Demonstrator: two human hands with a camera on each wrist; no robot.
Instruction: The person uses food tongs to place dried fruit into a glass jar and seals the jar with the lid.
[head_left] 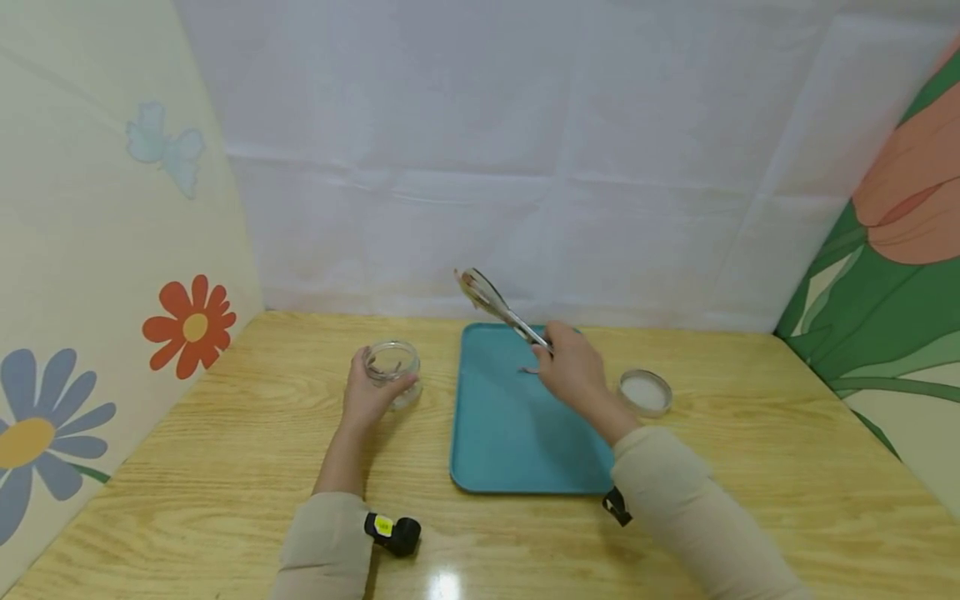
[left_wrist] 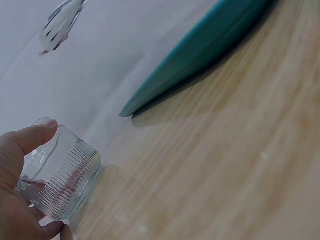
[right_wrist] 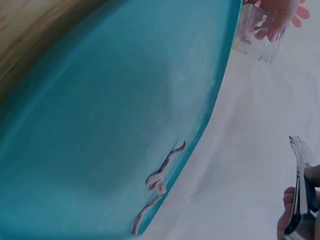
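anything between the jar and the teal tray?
No, only bare wooden table between the glass jar and the teal tray, clearest in the head view.

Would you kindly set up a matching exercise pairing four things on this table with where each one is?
Things:
1. jar
2. tongs
3. lid
4. worms

Places:
A. lying on the teal tray
B. on the table right of the tray
C. held by the left hand, left of the tray
D. held by the right hand, raised above the tray

Pairs: 1-C, 2-D, 3-B, 4-A
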